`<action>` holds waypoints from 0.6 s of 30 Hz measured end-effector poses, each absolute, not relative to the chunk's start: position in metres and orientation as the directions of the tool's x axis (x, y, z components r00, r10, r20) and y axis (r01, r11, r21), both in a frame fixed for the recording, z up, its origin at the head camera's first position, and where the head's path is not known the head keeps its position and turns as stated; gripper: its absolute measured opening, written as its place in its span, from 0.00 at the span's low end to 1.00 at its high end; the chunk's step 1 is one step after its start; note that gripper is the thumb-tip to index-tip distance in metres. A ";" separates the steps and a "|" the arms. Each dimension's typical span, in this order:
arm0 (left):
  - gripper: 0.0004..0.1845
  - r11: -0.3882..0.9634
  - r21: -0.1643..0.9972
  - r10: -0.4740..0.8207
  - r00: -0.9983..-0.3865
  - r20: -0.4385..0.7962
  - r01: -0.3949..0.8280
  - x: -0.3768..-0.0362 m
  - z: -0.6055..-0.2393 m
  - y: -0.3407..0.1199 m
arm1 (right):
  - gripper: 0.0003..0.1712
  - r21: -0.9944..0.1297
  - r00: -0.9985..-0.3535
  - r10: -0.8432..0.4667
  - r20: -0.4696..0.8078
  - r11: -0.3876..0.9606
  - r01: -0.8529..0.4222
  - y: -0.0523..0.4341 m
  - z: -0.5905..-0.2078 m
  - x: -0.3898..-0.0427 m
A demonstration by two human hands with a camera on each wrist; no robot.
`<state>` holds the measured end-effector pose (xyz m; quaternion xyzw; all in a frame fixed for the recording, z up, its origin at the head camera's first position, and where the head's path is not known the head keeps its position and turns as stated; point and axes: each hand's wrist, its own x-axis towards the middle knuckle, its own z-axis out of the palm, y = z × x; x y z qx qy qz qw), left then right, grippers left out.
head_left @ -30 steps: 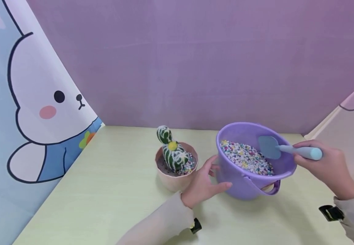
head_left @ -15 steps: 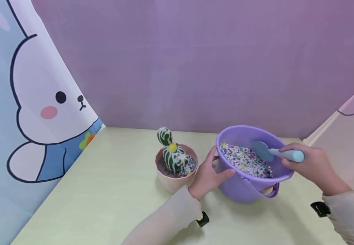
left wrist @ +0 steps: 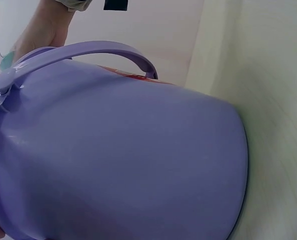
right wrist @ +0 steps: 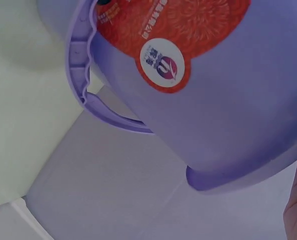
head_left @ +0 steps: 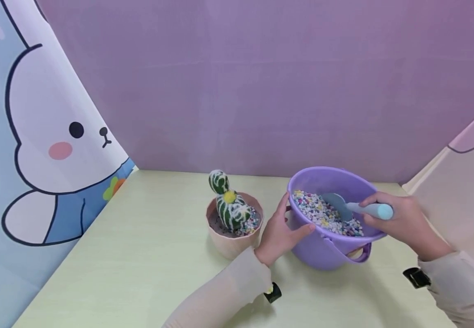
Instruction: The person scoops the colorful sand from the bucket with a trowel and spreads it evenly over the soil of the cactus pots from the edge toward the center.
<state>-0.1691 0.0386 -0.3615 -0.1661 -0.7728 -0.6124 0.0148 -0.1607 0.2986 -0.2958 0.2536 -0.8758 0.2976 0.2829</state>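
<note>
In the head view my right hand (head_left: 397, 223) grips the handle of a light blue hand trowel (head_left: 370, 210). The trowel's blade meets the multicoloured pebbles (head_left: 321, 212) inside a purple bucket (head_left: 323, 250). My left hand (head_left: 280, 234) rests on the bucket's left side, thumb and fingers spread, with fingertips at the rim. Just left of that hand stands a pale pink pot (head_left: 229, 246) with a green-and-white cactus (head_left: 232, 212) bearing a yellow flower. Grey soil and some pebbles lie around the cactus. The left wrist view is mostly filled by the bucket's wall (left wrist: 123, 150).
The bucket's handle (head_left: 358, 259) hangs down at its front. A red label (right wrist: 203, 25) is on its side in the right wrist view. The pale table (head_left: 118, 273) meets a purple backdrop (head_left: 220, 91) behind. A rabbit-printed cloth (head_left: 56, 114) hangs at left.
My right hand has moved left and slightly down with the trowel, bringing its blade from the bucket's inner right wall into the pebbles. My left hand has shifted slightly closer to the rim.
</note>
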 end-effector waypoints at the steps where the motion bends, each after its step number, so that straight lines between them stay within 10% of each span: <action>1: 0.51 0.195 0.942 0.236 -0.946 0.224 0.272 -0.169 -0.362 0.039 | 0.19 -0.407 -0.716 -0.261 0.648 0.676 -0.615 0.298 -0.295 -0.160; 18: 0.50 0.188 0.943 0.242 -0.943 0.227 0.275 -0.168 -0.362 0.040 | 0.17 -0.843 -0.911 -0.028 0.411 0.368 -0.391 0.298 -0.287 -0.139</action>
